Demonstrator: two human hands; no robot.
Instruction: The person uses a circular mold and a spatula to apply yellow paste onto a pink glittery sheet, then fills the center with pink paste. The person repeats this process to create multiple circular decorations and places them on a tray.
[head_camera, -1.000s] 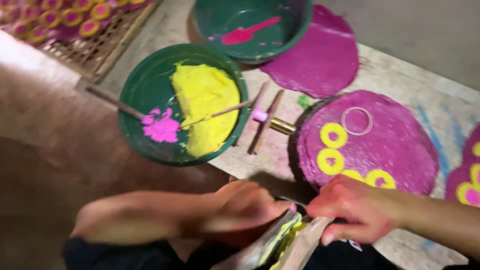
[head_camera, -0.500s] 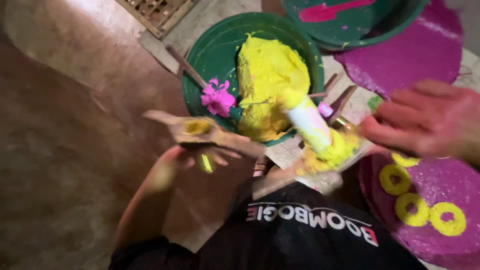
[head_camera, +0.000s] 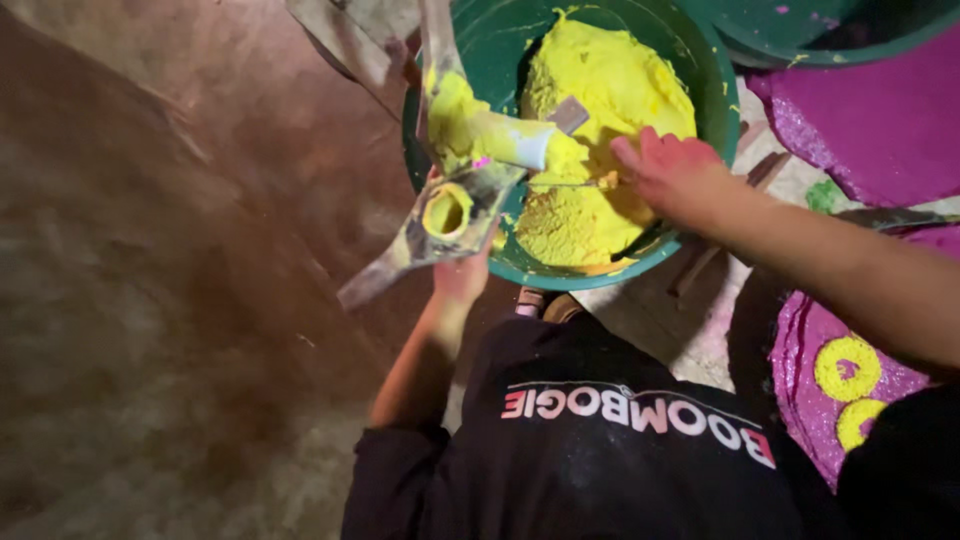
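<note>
My left hand (head_camera: 462, 275) pinches the grey ring-stamp mould (head_camera: 440, 225) from below, kept level. Right hand (head_camera: 668, 170), fingers closed on a thin metal scraper (head_camera: 572, 183), works yellow paste (head_camera: 590, 130) just beyond, inside the round green basin (head_camera: 700, 70).

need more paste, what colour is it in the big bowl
Yellow paste in a green bowl, head view.

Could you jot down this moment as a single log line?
left hand: holds paste-smeared tool with ring-shaped opening | right hand: in green basin, on yellow paste | purple mat: yellow rings

A second green bowl (head_camera: 850, 30) sits above magenta discs (head_camera: 880, 120); 2 yellow rings (head_camera: 848, 368) lie on another.
</note>
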